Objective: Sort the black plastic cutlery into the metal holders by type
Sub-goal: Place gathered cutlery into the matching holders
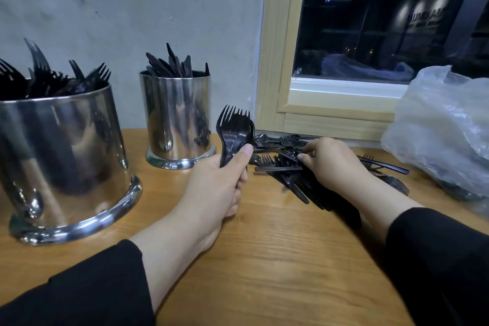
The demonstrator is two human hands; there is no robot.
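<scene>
My left hand [225, 177] grips a bunch of black plastic forks [234, 130], tines up, in the middle of the table. My right hand [333, 159] lies on a loose pile of black cutlery [288, 167], its fingers pinching a piece in the pile. A big metal holder [66, 159] at the left is full of forks. Behind it to the right, a smaller metal holder [177, 119] by the wall carries knives.
A crumpled clear plastic bag [444, 135] lies at the right edge of the wooden table [264, 259]. A window with a wooden frame [280, 61] stands behind the pile, next to a grey wall.
</scene>
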